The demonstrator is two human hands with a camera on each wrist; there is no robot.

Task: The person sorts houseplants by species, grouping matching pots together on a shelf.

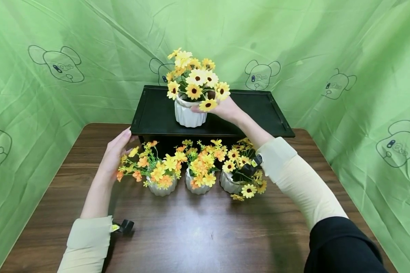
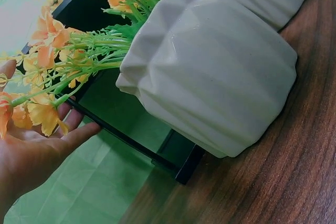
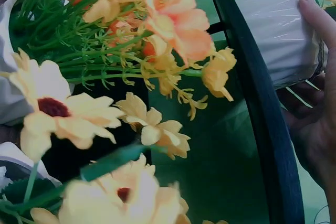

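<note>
A white ribbed flowerpot (image 1: 190, 113) of yellow daisies with dark centres is upright over the top of a black shelf (image 1: 253, 113). My right hand (image 1: 225, 109) grips the pot from its right side, with the thumb across the front near the rim and the other fingers partly hidden by flowers. At the shelf's front left corner, my left hand (image 1: 116, 149) touches the edge. In the left wrist view its extended fingers (image 2: 84, 132) lie along the thin black leg (image 2: 126, 139), partly behind orange and yellow blossoms.
In front of the shelf stand a left pot (image 1: 162, 186) and a middle pot (image 1: 198, 184) with orange and yellow flowers. To their right is a daisy pot (image 1: 229, 184), below my right forearm. Green cloth (image 1: 116, 30) surrounds the wooden table (image 1: 191, 235).
</note>
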